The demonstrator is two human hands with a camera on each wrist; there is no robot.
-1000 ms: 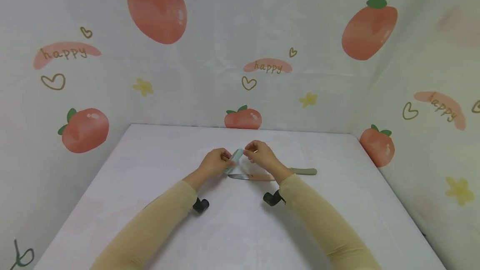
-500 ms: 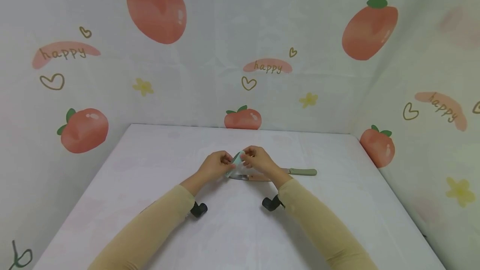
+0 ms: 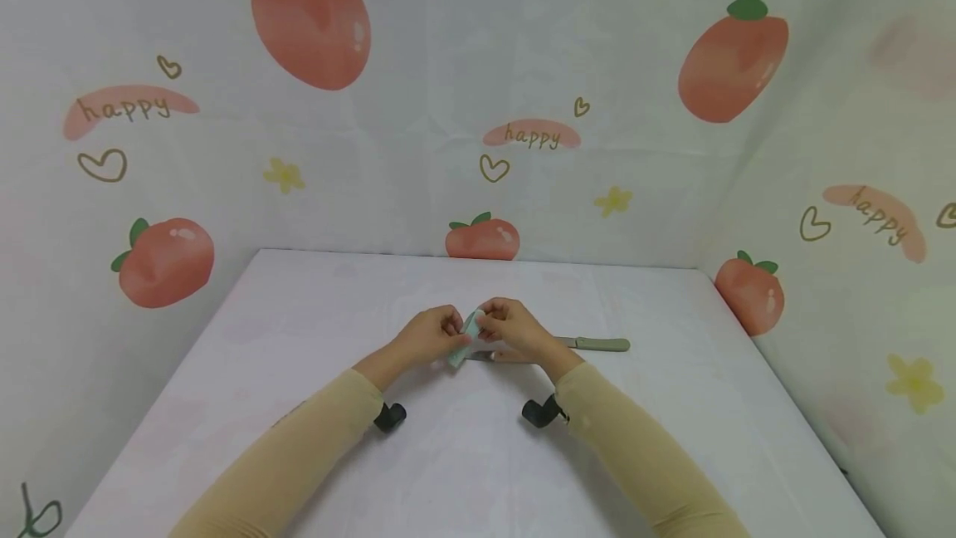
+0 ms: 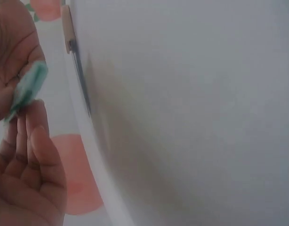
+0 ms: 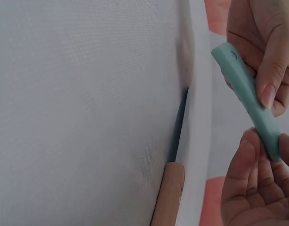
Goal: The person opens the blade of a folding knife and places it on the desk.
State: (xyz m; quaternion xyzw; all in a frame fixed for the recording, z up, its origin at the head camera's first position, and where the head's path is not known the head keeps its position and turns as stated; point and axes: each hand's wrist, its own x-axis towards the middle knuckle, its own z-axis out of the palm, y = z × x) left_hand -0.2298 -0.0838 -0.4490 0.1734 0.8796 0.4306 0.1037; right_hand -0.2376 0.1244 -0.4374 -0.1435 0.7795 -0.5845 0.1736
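Above the table, both hands hold a mint-green folding knife point(image 3: 457, 358), tilted in the head view. The left hand point(image 3: 429, 335) grips its handle, the thumb lying along it in the right wrist view. At the other end, the right hand point(image 3: 515, 329) pinches the knife point(image 5: 245, 84) between thumb and fingertips. Fingers hide part of it, and I cannot make out its blade clearly. Below the hands lies a knife with a tan handle point(image 3: 511, 357), its blade pointing left. A green-handled knife point(image 3: 601, 344) lies right of it, its blade partly behind the right wrist.
The white tabletop point(image 3: 463, 471) runs back to a fabric backdrop point(image 3: 418, 106) printed with red fruit, hearts and "happy". A black wrist camera hangs beneath each sleeve, a left one point(image 3: 390, 418) and a right one point(image 3: 541, 413).
Both hands have moved slightly toward the person, bringing the mint-green knife lower in view. The right hand has shifted left and now covers more of its upper end. The knives on the table stay put.
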